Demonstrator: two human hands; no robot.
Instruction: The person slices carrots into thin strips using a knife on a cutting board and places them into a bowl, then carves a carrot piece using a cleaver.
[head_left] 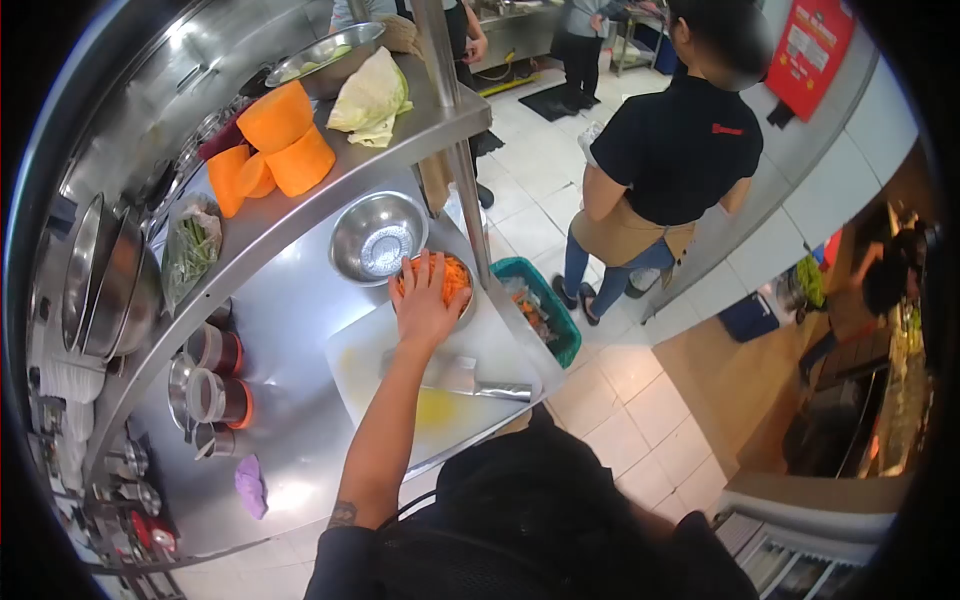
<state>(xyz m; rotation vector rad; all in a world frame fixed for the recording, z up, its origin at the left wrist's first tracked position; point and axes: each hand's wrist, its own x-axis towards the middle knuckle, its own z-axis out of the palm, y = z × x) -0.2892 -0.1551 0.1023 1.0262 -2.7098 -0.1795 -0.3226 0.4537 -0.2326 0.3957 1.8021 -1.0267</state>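
My left hand [428, 305] lies with its fingers spread on top of cut orange pieces [456, 281] that fill a round bowl. Touching that bowl is a wider metal bowl [378, 238] with nothing visible in it. Below them a white cutting board [365, 372], stained yellow in places, rests on the steel counter [290, 380]. A cleaver [455, 376] lies flat across the board, its metal handle pointing right. My right hand is out of sight; only part of that arm shows at the lower right.
Orange vegetable chunks [275, 118] and a cabbage piece [370, 100] sit on the raised steel shelf [400, 150]. Sauce containers [218, 398] stand at left. A green bin [560, 330] with scraps is beyond the counter. A co-worker [675, 150] stands at upper right.
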